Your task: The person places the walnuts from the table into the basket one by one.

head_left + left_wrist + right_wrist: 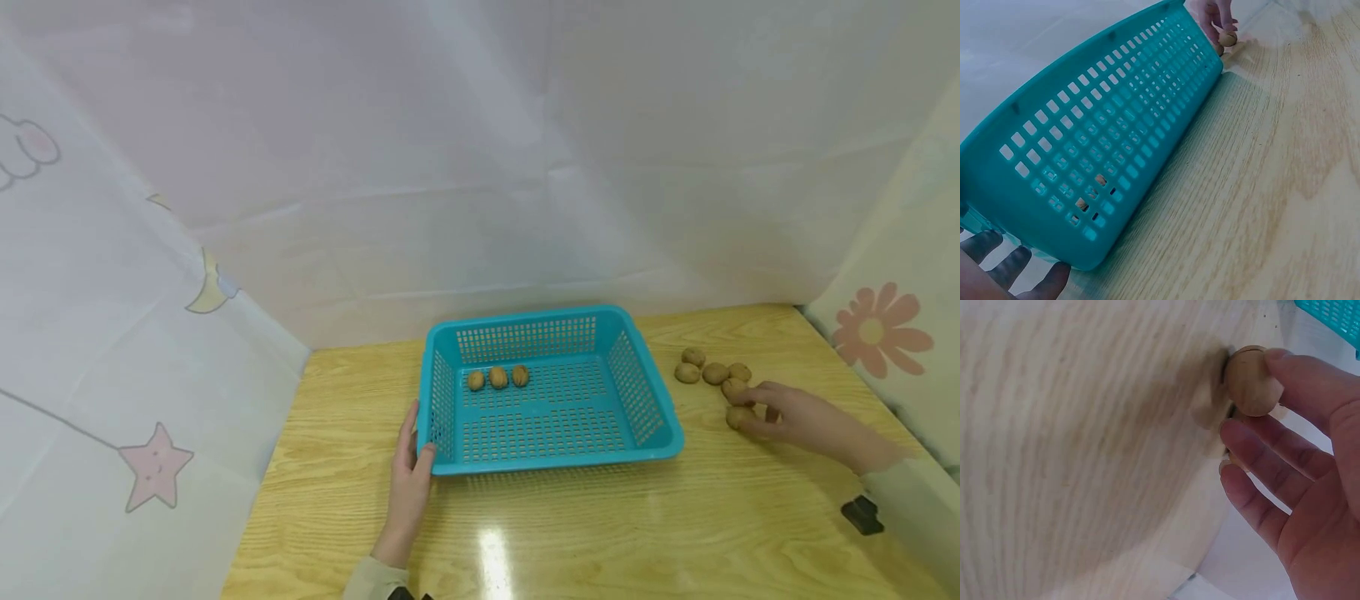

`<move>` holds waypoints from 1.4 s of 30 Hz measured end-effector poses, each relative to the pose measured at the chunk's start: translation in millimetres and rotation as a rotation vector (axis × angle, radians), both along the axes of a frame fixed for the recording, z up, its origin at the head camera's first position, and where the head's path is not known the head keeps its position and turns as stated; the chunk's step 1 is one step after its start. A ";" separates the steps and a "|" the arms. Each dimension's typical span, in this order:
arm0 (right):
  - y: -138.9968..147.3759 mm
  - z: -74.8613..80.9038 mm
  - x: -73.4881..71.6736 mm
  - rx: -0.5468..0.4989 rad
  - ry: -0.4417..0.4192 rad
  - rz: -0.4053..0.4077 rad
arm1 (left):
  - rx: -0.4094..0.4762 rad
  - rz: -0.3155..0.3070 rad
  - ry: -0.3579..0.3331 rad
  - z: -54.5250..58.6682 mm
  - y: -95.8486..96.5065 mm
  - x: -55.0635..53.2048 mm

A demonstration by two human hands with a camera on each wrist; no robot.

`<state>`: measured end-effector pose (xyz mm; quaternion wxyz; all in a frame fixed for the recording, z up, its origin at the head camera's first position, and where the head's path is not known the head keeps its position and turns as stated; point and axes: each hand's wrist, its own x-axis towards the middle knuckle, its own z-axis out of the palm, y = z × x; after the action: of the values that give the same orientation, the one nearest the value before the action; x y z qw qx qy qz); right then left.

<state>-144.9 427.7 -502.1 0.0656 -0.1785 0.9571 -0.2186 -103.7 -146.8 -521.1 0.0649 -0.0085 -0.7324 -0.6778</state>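
Observation:
A turquoise plastic basket [555, 461] with slotted walls stands on the table. Three walnuts [498, 377] lie in a row inside it, toward the back left. My left hand [411, 492] grips the basket's left end near its front corner, thumb at the rim; in the left wrist view its fingertips [1013, 265] touch the end wall. Right of the basket, my right hand [806, 421] is among several loose walnuts [716, 373]. It pinches one walnut [1252, 381], with the thumb against its side; the index finger is mostly hidden behind it.
The light wooden table [555, 533] extends in front of the basket. A pale cloth [450, 167] hangs close behind the basket, and printed cloth sides [873, 329] rise at left and right.

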 end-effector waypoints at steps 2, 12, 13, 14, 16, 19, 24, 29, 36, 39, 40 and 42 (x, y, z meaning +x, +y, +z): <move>0.8 -3.1 1.0 -0.012 -0.009 0.000 | -0.003 -0.001 -0.002 -0.2 -0.1 0.1; -3.1 -4.4 1.2 -0.015 0.010 0.018 | 0.009 -0.014 -0.001 -1.0 -0.3 0.4; -4.6 -2.7 0.9 -0.014 0.033 0.028 | 0.009 -0.014 -0.001 -0.8 -0.3 0.5; -6.1 -0.7 0.4 -0.014 0.057 0.040 | 0.009 -0.015 0.000 -0.6 -0.3 0.6; -10.0 5.1 -1.1 -0.009 0.121 0.068 | 0.008 -0.015 0.001 0.2 -0.2 0.8; -17.9 17.6 -3.8 0.006 0.193 0.091 | 0.003 -0.012 0.003 0.9 -0.2 0.4; -32.8 39.2 -6.2 0.028 0.238 0.104 | 0.007 -0.012 0.008 1.4 -0.3 -0.5; -46.3 54.0 -9.2 0.042 0.291 0.149 | 0.008 -0.019 0.003 0.9 -0.6 0.2; -70.7 74.1 -20.5 0.002 0.329 0.209 | 0.015 -0.020 -0.006 -0.7 -0.7 0.4; -87.0 87.1 -28.3 0.017 0.291 0.217 | 0.024 -0.015 -0.003 -1.4 -0.6 -0.3; -93.1 91.5 -30.7 0.029 0.274 0.213 | 0.026 -0.014 -0.002 -1.6 -0.6 -0.5; -106.2 100.5 -35.5 0.049 0.241 0.222 | 0.028 -0.013 0.003 -2.0 -0.5 -1.1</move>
<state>-180.4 321.5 -401.6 -0.0216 -0.3066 0.9374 -0.1638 -104.7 -147.3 -523.1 0.0617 -0.0132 -0.7227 -0.6883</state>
